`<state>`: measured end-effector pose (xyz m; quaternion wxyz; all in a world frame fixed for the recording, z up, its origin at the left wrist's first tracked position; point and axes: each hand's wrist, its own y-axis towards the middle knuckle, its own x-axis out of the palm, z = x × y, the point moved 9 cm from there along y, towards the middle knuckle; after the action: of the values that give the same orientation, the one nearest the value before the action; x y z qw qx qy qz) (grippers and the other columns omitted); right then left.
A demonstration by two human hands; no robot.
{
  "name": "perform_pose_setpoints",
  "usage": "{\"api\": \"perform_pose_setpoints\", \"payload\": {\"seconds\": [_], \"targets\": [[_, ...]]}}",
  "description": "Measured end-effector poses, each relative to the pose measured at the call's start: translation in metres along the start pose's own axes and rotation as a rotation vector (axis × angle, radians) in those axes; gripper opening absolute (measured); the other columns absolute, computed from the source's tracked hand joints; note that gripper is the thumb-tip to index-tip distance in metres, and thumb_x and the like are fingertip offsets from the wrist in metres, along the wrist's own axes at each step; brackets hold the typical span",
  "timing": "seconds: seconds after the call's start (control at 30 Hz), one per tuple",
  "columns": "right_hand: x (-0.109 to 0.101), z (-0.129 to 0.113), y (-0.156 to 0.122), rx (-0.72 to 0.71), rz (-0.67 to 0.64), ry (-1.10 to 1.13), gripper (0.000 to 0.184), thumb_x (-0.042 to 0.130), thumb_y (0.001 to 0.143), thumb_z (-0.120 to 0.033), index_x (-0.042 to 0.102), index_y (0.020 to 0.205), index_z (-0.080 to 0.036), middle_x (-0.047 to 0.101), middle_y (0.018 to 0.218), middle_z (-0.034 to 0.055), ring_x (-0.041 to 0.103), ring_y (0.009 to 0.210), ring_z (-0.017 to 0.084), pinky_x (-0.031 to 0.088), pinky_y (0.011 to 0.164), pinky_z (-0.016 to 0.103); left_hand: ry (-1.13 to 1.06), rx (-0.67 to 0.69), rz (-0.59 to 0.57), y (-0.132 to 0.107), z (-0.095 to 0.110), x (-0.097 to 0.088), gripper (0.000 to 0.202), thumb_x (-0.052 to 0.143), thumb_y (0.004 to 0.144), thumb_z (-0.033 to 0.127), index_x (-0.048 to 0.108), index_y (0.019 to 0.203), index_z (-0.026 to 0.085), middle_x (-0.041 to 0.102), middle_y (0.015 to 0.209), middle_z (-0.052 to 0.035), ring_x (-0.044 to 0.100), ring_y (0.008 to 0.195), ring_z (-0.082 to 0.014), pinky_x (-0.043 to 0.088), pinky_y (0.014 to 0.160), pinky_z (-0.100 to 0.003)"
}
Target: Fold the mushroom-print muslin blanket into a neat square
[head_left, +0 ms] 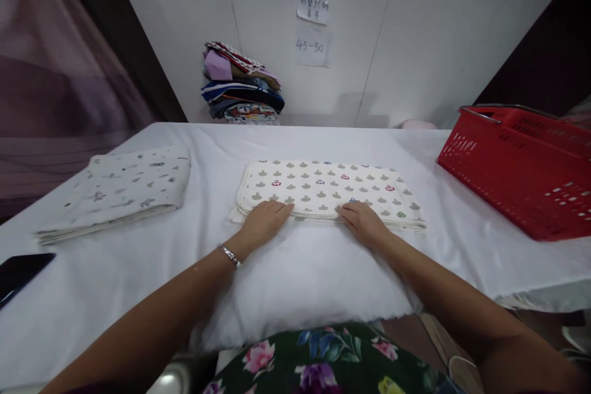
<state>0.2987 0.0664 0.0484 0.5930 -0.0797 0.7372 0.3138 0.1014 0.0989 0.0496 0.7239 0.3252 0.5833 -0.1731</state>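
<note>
A folded white cloth [316, 188] with grey, red, blue and green mushroom-like prints lies in front of me on the table. At its near edge, left of the middle, my left hand [263, 221] is closed on the layers; a silver band circles that wrist. My right hand [364, 221] grips the same edge a little right of the middle. Both thumbs point inward, and parts of the fingers are hidden. The cloth's layers show along the front and at the left corner, where a bit sticks out.
Another folded printed cloth [129, 184] lies at the left, with a dark phone [21, 274] nearer the left edge. A red plastic basket [512, 172] stands at the right. Beyond the table's far edge rises a stack of folded fabrics [242, 89] against the wall with paper signs [314, 46].
</note>
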Motion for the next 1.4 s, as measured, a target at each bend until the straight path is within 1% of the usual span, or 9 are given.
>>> {"api": "perform_pose_setpoints", "payload": {"seconds": [0.1,0.2,0.4,0.5,0.7,0.93,1.1,1.27,1.4], "targets": [[0.002,-0.002,0.001,-0.031,-0.016,-0.010,0.028,0.037,0.095,-0.024,0.061,0.108,-0.018,0.062,0.101,0.0102,0.053,0.089,0.021,0.040,0.074,0.033,-0.019,0.038,0.015,0.000,0.005,-0.001,0.024,0.048,0.088,0.024,0.059,0.109,0.021,0.064,0.106,-0.0086,0.057,0.099,-0.0219,0.043,0.085,-0.035],[0.002,-0.001,0.003,-0.043,0.001,0.001,0.027,0.038,0.095,-0.023,0.061,0.108,-0.018,0.063,0.099,0.0096,0.053,0.088,0.021,0.040,0.073,0.032,-0.018,0.020,0.022,0.002,0.003,-0.002,0.022,0.046,0.089,0.021,0.061,0.105,0.022,0.065,0.103,-0.0075,0.058,0.097,-0.0205,0.043,0.085,-0.034],[-0.004,0.005,0.007,0.013,0.084,-0.091,0.027,0.038,0.095,-0.021,0.064,0.102,-0.018,0.064,0.098,0.0092,0.053,0.088,0.020,0.037,0.074,0.031,0.071,0.026,0.070,0.008,0.000,-0.006,0.030,0.043,0.087,0.011,0.059,0.111,0.020,0.064,0.107,-0.0099,0.057,0.101,-0.0222,0.043,0.085,-0.037],[0.004,0.000,0.005,-0.042,0.025,-0.117,0.026,0.038,0.094,-0.019,0.062,0.106,-0.017,0.063,0.098,0.0097,0.051,0.087,0.020,0.035,0.073,0.031,0.067,0.074,0.076,0.007,0.005,-0.004,0.027,0.044,0.086,0.009,0.061,0.105,0.020,0.063,0.109,-0.0103,0.056,0.102,-0.0217,0.044,0.085,-0.037],[0.006,-0.004,0.001,-0.043,-0.015,-0.043,0.025,0.039,0.094,-0.021,0.061,0.105,-0.017,0.062,0.098,0.0100,0.051,0.089,0.021,0.037,0.073,0.031,0.086,0.092,0.094,0.005,0.010,-0.005,0.023,0.043,0.088,0.014,0.063,0.098,0.018,0.064,0.097,-0.0100,0.057,0.095,-0.0213,0.042,0.084,-0.038],[0.003,-0.005,-0.001,-0.054,-0.049,-0.022,0.028,0.039,0.093,-0.023,0.056,0.115,-0.017,0.061,0.106,0.0117,0.052,0.091,0.022,0.041,0.075,0.034,0.074,0.019,0.073,0.007,0.001,-0.002,0.027,0.039,0.090,0.019,0.059,0.109,0.019,0.064,0.088,-0.0089,0.057,0.090,-0.0216,0.039,0.086,-0.038],[0.000,-0.002,-0.003,-0.051,0.002,0.037,0.029,0.038,0.093,-0.022,0.054,0.118,-0.018,0.061,0.108,0.0105,0.054,0.095,0.022,0.045,0.077,0.036,0.088,-0.006,0.100,0.010,-0.003,-0.002,0.027,0.040,0.091,0.024,0.057,0.112,0.018,0.065,0.088,-0.0091,0.059,0.087,-0.0226,0.040,0.082,-0.037],[0.000,-0.002,-0.004,-0.065,0.015,0.030,0.030,0.037,0.092,-0.016,0.052,0.118,-0.017,0.062,0.108,0.0104,0.056,0.093,0.021,0.046,0.078,0.037,0.139,-0.037,0.072,0.014,-0.005,-0.003,0.026,0.037,0.093,0.029,0.060,0.098,0.017,0.065,0.081,-0.0086,0.060,0.081,-0.0221,0.041,0.079,-0.035],[0.002,0.000,-0.004,-0.070,0.023,-0.011,0.028,0.036,0.089,-0.011,0.055,0.109,-0.016,0.062,0.107,0.0112,0.056,0.093,0.021,0.045,0.077,0.036,0.168,-0.027,0.069,0.015,-0.004,-0.005,0.025,0.038,0.093,0.025,0.059,0.083,0.016,0.063,0.073,-0.0077,0.060,0.074,-0.0220,0.043,0.075,-0.036]]}}
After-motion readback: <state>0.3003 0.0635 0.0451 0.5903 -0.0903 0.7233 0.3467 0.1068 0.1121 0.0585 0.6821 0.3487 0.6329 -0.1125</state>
